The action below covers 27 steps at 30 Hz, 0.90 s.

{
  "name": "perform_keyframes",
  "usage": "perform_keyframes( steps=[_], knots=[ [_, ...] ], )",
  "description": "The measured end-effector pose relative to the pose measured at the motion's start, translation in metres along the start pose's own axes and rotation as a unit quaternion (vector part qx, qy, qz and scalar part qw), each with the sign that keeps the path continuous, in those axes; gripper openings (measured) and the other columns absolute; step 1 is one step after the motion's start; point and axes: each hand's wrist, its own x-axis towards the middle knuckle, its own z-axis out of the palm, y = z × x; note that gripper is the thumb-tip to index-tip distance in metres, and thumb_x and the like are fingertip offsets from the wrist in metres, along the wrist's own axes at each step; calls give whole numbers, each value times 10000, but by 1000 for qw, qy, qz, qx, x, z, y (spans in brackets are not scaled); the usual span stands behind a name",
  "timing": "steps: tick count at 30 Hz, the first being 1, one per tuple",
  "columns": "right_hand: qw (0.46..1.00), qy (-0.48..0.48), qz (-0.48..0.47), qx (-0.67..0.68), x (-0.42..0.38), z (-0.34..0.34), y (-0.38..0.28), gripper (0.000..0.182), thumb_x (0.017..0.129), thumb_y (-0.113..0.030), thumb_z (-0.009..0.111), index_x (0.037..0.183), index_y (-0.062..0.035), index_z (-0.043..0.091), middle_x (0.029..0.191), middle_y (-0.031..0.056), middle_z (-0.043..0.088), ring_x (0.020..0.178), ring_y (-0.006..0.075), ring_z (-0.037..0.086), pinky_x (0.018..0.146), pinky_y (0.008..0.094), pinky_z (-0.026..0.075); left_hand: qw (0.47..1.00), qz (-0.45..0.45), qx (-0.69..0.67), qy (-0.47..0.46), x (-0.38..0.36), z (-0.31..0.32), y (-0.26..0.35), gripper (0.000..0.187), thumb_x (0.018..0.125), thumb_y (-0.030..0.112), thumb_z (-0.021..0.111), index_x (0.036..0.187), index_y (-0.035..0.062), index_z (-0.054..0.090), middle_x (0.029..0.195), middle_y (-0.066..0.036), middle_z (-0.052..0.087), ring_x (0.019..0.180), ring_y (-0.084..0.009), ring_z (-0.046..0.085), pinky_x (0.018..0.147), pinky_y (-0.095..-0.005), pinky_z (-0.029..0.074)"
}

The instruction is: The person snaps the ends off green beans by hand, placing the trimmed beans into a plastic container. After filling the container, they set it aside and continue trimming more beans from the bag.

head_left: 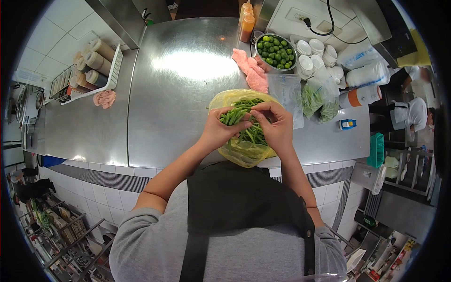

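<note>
My left hand (220, 128) is closed around a bunch of green beans (233, 116), their ends sticking up past the fingers. Beside it, my right hand (276, 123) pinches with thumb and forefinger near the tips of that bunch; what lies in the pinch is too small to make out. Both hands are over a yellow plastic bag (237, 152) lying open at the front edge of the steel counter (169, 108). More loose green beans (256, 134) fill the bag, partly hidden by my hands.
A pink cloth (251, 70), a metal bowl of limes (276, 51) and sauce bottles (246, 28) stand behind the bag. Bags of greens (314, 97) and stacked white cups (305, 66) are at right. A white basket of bottles (112, 70) sits at left. Two people stand far right.
</note>
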Motion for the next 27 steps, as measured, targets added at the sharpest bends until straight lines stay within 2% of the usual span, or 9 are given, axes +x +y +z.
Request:
perform_keyframes(
  steps=[3,6,7,8,12,14,16,19,27],
  knots=[
    [1000,-13,-6,-25,0,1,0,30,912,8,699,941,14,695,907,50,713,816,85,660,744,240,521,999,14,26,14,0,0,2,157,845,80,819,954,-1,739,756,-3,697,596,-41,600,517,-207,482],
    [991,-39,100,76,0,-3,3,68,898,24,706,962,6,691,941,64,701,856,83,647,757,233,514,998,43,41,13,0,-1,0,145,849,87,818,939,3,741,740,0,692,581,-41,594,511,-205,476],
    [939,-76,154,297,1,-7,9,77,892,10,694,968,1,692,948,60,702,876,91,647,772,240,509,997,62,54,12,0,-2,0,136,852,89,815,929,4,741,739,-1,691,577,-42,594,507,-203,473],
    [835,-108,200,502,2,-11,15,90,886,-4,681,975,-4,693,954,56,704,897,100,647,787,246,503,997,61,54,14,0,-4,-1,136,852,89,815,929,4,741,739,-1,691,577,-42,594,507,-203,473],
    [830,-128,207,502,2,-13,21,130,903,0,656,1029,-1,688,1008,74,691,946,107,632,829,251,500,999,21,-20,38,3,-7,0,134,875,67,782,957,-5,702,789,-35,706,621,-45,602,519,-197,462],
    [967,-76,155,188,-4,-2,9,107,931,-35,652,1022,-7,701,986,51,689,914,103,631,823,251,501,994,-4,-85,62,4,-11,0,137,892,63,761,981,-8,684,830,-59,715,627,-47,593,528,-197,455],
    [967,-101,159,173,-7,0,6,110,933,-47,665,1029,-3,694,978,41,681,909,98,615,819,249,498,967,-18,-246,68,8,-20,2,156,893,62,757,1004,7,662,913,-101,732,597,-48,561,546,-198,465],
    [959,-155,182,151,-9,2,2,113,922,-74,692,1010,-5,700,955,19,684,884,89,604,801,252,493,951,-21,-292,95,11,-28,1,154,916,52,728,1033,11,636,984,-128,728,594,-43,526,549,-188,450],
    [979,-147,120,70,-16,10,12,119,896,-110,714,884,6,692,789,36,650,747,115,591,731,286,487,954,10,-271,126,12,-28,6,133,944,67,699,1050,20,633,1030,-141,698,618,-51,501,554,-199,425]
  ],
)
